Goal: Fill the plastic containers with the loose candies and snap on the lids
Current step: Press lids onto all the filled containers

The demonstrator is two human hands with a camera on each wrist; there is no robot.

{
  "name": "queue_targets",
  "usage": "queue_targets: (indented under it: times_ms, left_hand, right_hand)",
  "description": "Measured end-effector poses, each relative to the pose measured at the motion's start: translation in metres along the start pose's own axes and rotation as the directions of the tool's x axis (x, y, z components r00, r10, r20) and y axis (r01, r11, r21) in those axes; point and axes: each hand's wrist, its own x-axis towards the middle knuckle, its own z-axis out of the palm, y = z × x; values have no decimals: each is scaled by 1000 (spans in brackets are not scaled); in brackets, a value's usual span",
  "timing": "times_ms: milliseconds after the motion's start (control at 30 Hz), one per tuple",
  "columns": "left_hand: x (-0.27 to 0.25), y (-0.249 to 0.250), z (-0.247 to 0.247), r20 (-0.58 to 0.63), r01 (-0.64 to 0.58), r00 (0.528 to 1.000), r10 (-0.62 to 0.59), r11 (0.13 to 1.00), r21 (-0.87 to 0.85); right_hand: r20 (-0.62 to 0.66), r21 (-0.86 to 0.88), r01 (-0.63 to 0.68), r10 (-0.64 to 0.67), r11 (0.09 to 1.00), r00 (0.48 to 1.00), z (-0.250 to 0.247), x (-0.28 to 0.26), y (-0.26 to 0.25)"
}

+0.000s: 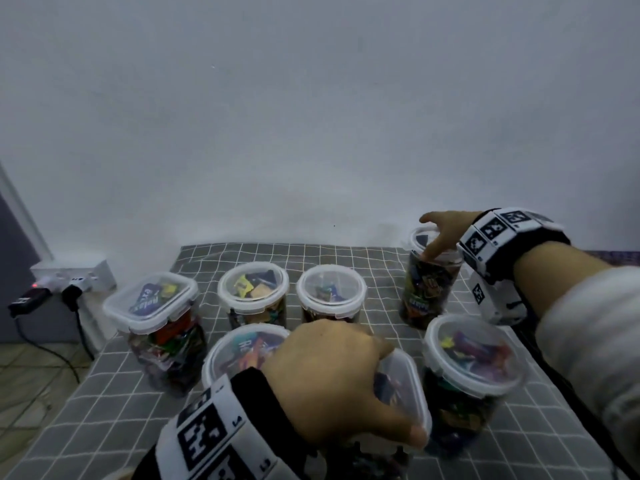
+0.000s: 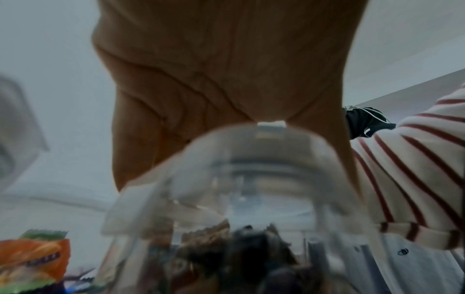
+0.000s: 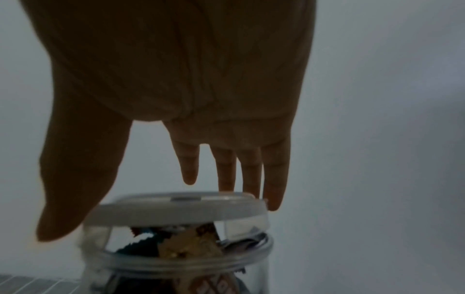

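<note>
Several clear plastic containers full of wrapped candies stand on a grey checked cloth (image 1: 114, 403). My left hand (image 1: 329, 375) lies over the front-centre container's lid (image 1: 403, 386), its palm (image 2: 226, 69) on top, thumb down the right edge and fingers hidden past the far edge. At the back right stands another container (image 1: 426, 292). On its white-rimmed lid (image 3: 176, 212) my right hand (image 1: 446, 233) rests with straight, spread fingers (image 3: 274, 179) touching the far rim and thumb beside the near rim. That lid sits a little above the jar's rim.
Lidded containers stand around: a square one (image 1: 150, 299) at left, round ones (image 1: 252, 289) (image 1: 330, 292) in the middle row, one (image 1: 474, 355) at front right, another (image 1: 239, 348) behind my left hand. A power strip (image 1: 72, 275) with plugs sits left of the table, by the wall.
</note>
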Motion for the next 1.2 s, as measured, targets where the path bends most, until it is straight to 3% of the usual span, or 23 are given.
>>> queue_targets:
  times_ms: [100, 300, 500, 567, 633, 700, 767, 1067, 1200]
  left_hand:
    - [2, -2, 1, -5, -13, 1000, 13, 1000, 24]
    - [3, -5, 4, -67, -26, 997, 26, 1000, -2]
    - [1, -4, 7, -99, -32, 995, 33, 999, 14]
    - [0, -4, 7, -102, -34, 994, 35, 999, 10]
    - [-1, -4, 8, -108, -35, 994, 36, 999, 8]
    - [-2, -4, 9, -123, -33, 992, 35, 999, 23]
    - [-3, -3, 9, -124, -26, 992, 29, 999, 24]
    - [-10, 2, 9, -147, -13, 989, 16, 1000, 15]
    - [-14, 3, 10, -152, -1, 988, -10, 997, -71]
  right_hand:
    - [73, 8, -5, 4, 1000, 997, 0, 9, 1]
    - [93, -76, -25, 32, 997, 995, 4, 12, 7]
    - [142, -1, -39, 39, 999, 989, 5, 11, 7]
    - [105, -39, -45, 49, 998, 993, 14, 10, 7]
    - [-23, -109, -59, 57, 992, 998, 27, 7, 9]
    - [-98, -83, -79, 71, 993, 993, 36, 3, 11]
    - [-93, -21, -93, 90, 995, 992, 37, -3, 14]
    - [-137, -22, -200, 195, 980, 971, 25, -77, 58]
    - [-51, -38, -219, 217, 975, 975, 19, -133, 72]
